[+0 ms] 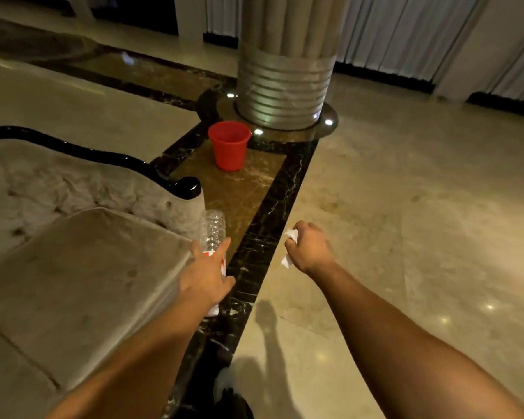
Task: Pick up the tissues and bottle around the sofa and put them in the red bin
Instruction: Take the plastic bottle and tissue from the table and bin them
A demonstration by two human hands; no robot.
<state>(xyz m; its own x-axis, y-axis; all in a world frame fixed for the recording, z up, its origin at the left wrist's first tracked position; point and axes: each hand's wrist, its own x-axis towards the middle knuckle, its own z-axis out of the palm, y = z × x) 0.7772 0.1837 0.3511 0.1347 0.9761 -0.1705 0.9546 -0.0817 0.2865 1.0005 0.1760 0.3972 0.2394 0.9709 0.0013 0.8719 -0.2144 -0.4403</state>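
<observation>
A pale tufted sofa [73, 237] with a glossy black curved arm fills the left of the frame, its seat cushion running down to the lower left corner. Just right of the cushion's edge, at lower centre, the left hand [208, 275] is wrapped around a clear plastic bottle [213, 229]. The bottle's ribbed base points up the frame, towards the bin, and a red-and-white label shows between the fingers; its other end shows pale beneath the wrist. The bottle is held above a dark veined marble band in the floor [406, 207], close beside the sofa's front corner.

Above the bottle, at centre, a red bin [229, 145] stands upright and open on a brown marble inlay, well apart from both hands. It sits near the foot of a fluted column [285, 86], whose base is ringed by small floor lights.

Right of centre, the right hand [307, 247] is clenched on white tissue [288, 246], with crumpled ends sticking out above and below the fist, over pale marble. Both bare forearms reach in from the bottom edge. Pleated curtains [406, 31] hang across the upper right of the frame.
</observation>
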